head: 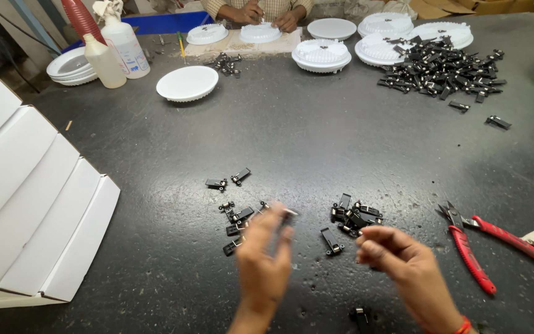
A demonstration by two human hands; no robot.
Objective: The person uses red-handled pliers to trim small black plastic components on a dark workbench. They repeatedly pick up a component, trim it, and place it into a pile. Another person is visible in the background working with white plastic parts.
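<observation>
My left hand point(266, 253) hovers over the dark table point(316, 142), its fingertips pinched on a small black spring clip point(285, 214). My right hand point(397, 260) is beside it with fingers curled together; I cannot tell if anything is in it. Between and around the hands lie small black clips: a loose group point(235, 216) on the left, a tight cluster point(355, 216) on the right, one single clip point(332, 242) between them. Another clip point(360, 314) lies near my right wrist.
Red-handled pliers point(477, 247) lie at right. Folded white boxes point(26, 204) are stacked at left. A large pile of black clips point(440, 71), white round lamp housings point(321, 54), a white dish point(187, 83) and two plastic bottles point(115, 52) stand at the far side, where another person's hands point(267, 15) work.
</observation>
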